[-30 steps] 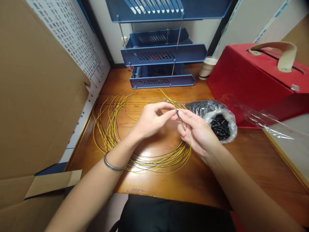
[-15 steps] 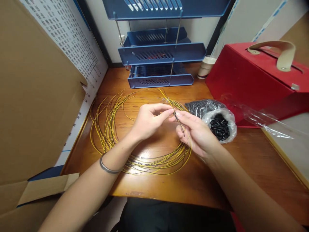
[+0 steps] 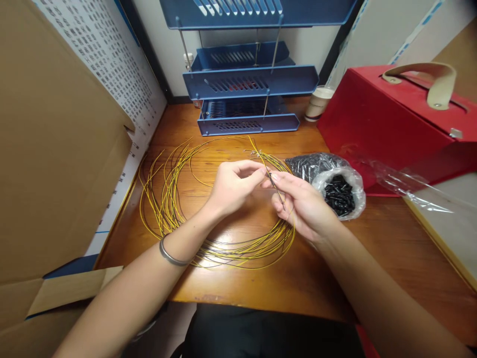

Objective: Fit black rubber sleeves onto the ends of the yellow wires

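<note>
A coil of thin yellow wires (image 3: 175,209) lies looped on the wooden desk (image 3: 313,278). My right hand (image 3: 303,206) pinches one yellow wire near its end, where a small dark sleeve sits on it. My left hand (image 3: 233,186) is closed in a pinch against the same wire tip, thumb and forefinger meeting those of the right hand above the coil. A clear plastic bag of small black parts (image 3: 337,191) lies just right of my right hand.
A blue stacked letter tray (image 3: 248,87) stands at the back of the desk, a paper cup (image 3: 316,104) beside it. A red box with a tan handle (image 3: 395,114) fills the right. Cardboard (image 3: 55,149) walls the left. Clear plastic film (image 3: 413,191) lies at right.
Both hands stay pinched together on the wire tip and have barely moved; the left fingers have curled in slightly. The view shifted a little.
</note>
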Action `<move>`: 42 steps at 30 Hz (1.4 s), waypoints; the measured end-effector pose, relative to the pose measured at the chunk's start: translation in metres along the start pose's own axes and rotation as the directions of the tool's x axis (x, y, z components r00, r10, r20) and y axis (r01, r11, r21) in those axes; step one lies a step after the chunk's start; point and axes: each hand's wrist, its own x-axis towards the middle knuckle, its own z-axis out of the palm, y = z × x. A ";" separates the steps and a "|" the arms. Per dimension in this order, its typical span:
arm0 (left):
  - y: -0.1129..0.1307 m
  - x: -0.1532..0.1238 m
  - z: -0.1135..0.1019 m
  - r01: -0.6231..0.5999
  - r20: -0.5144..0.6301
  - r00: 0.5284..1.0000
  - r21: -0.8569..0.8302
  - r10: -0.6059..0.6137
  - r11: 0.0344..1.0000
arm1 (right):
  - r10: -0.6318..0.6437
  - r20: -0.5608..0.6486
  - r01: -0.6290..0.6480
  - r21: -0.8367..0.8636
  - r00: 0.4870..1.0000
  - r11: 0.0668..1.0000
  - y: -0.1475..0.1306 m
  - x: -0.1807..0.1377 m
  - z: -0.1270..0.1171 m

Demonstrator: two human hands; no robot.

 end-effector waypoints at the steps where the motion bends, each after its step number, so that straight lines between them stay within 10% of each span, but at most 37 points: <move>1: 0.000 0.000 0.001 0.010 -0.006 1.000 -0.021 -0.010 1.000 | -0.001 0.001 0.001 0.001 1.000 1.000 0.000 0.000 0.000; 23: -0.002 0.000 0.003 0.024 -0.011 1.000 -0.051 -0.025 0.998 | 0.008 0.015 -0.009 0.012 1.000 1.000 -0.001 0.000 0.003; 31: 0.006 0.005 -0.004 -0.076 -0.240 0.967 0.026 0.080 0.997 | 0.021 0.060 -0.020 -0.020 0.998 1.000 0.000 -0.004 0.003; 38: 0.005 0.001 -0.003 -0.029 0.081 0.996 0.047 0.025 0.998 | 0.018 0.040 -0.018 0.015 0.999 1.000 -0.002 -0.003 0.004; 42: 0.009 0.004 -0.007 -0.047 -0.082 0.995 0.087 0.054 0.995 | 0.026 0.029 -0.027 0.036 0.999 0.999 -0.001 -0.002 0.003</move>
